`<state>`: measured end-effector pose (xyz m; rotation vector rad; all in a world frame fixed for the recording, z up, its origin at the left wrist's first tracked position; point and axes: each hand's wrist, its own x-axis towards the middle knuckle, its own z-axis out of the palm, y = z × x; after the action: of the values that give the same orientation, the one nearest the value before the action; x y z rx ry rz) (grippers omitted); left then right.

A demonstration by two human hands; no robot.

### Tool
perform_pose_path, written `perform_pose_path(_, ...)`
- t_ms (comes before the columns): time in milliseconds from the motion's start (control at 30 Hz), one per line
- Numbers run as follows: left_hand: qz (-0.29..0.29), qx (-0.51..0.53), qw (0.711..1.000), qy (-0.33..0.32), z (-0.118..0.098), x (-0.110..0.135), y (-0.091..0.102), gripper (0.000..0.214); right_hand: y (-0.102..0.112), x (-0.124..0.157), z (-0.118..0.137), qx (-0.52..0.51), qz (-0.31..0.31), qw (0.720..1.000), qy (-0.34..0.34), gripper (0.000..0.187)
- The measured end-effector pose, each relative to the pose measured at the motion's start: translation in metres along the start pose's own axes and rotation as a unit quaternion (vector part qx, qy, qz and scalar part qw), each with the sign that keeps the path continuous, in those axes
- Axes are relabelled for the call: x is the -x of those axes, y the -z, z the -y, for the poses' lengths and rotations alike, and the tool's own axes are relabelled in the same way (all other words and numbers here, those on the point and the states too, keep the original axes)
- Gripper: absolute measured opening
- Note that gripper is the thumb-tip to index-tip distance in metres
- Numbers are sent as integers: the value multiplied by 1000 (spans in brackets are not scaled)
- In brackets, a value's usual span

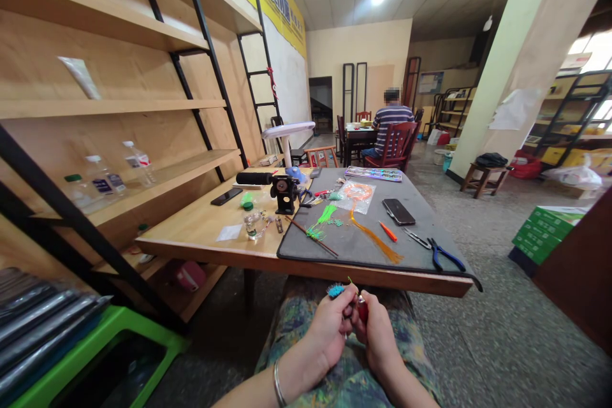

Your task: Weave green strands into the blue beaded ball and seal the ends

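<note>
Above my lap, my left hand (329,331) is closed on a small blue bristly piece (335,291). A thin green cord end (351,281) sticks up at its fingertips. My right hand (378,330) is wrapped round a red lighter (363,310) with a metal top, held close beside the left fingertips. No flame shows. Past my hands, on the grey mat (306,250), lie bright green strands (327,213), an orange tassel (377,239), a thin brown stick (320,242), an orange pen-like tool (387,231) and blue-handled pliers (445,256).
A black winding device (285,194), a glass jar (253,226) and a phone (226,197) stand or lie on the table's left. Another phone (398,211) rests on the mat. Shelves (115,108) rise at left beside a green stool (109,325). A person (393,118) sits far back.
</note>
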<state>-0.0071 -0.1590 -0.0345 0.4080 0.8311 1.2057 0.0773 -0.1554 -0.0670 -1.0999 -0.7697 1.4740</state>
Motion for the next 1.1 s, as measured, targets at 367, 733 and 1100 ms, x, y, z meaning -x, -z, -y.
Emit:
perform_pose_path(367,-7,-7,1000,2,-1,1,-1,47,2,-3,-3,5,9,1000,2,46)
perform_pose_path(733,-5,-10,1000,0,-3,0,-1,44,0,0,1,10,4,1000,-2,46)
perform_pose_path(1100,17,12,999,27,-3,-3,0,38,1,-1,0,-4,7,1000,-4,52)
